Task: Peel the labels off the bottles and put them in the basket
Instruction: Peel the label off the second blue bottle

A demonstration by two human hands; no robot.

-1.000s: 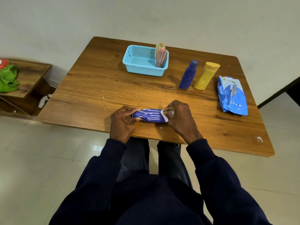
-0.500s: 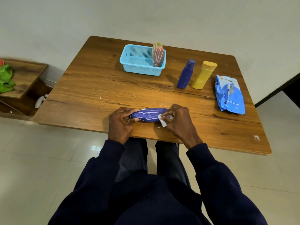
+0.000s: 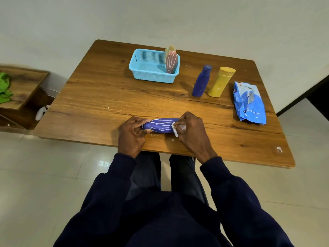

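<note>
Holds a streaked purple bottle (image 3: 160, 126) on its side near the front edge of the counter (image 3: 99, 97). Grips its neck end in the curled fingers of the left hand (image 3: 131, 134). Pinches a white label scrap (image 3: 175, 131) at the other end between fingers of the right hand (image 3: 193, 130). Farther back, a blue basket (image 3: 151, 78) with a pink bottle (image 3: 171, 62) upright inside.
</note>
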